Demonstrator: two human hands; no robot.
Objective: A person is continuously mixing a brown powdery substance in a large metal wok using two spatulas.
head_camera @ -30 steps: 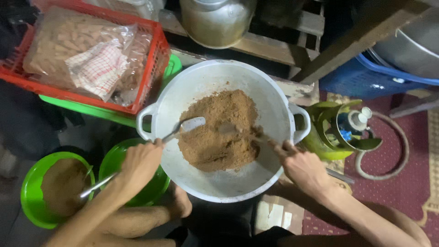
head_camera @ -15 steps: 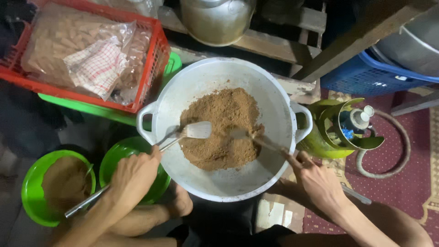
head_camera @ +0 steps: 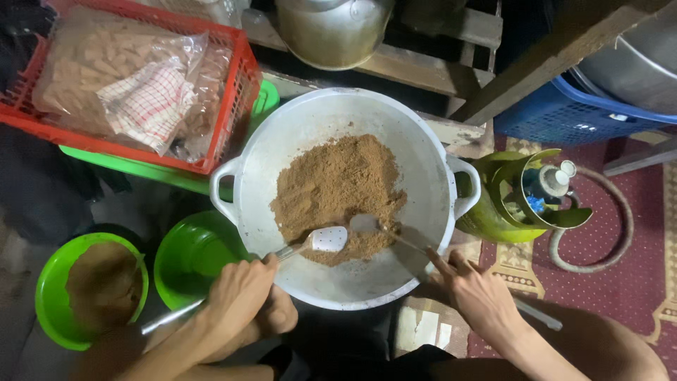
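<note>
L hand (head_camera: 236,296): I saw fingers closed round a long metal spatula (head_camera: 326,240), its blade at the near edge of the brown powder (head_camera: 338,190) | R hand (head_camera: 476,296): fingers gripped a spoon (head_camera: 367,224), its bowl touching the powder beside the spatula | powder: heaped inside the white two-handled pan (head_camera: 296,141) | green bowl (head_camera: 194,250) just left of the pan

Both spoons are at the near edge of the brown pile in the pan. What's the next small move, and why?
Probably bring the two spoons together and lift a small scoop. The left hand holds a spoon and the right hand another spoon; the bowls sit side by side at the near edge of the brown pile in the pan, so pinching some between them looks easiest.
</note>
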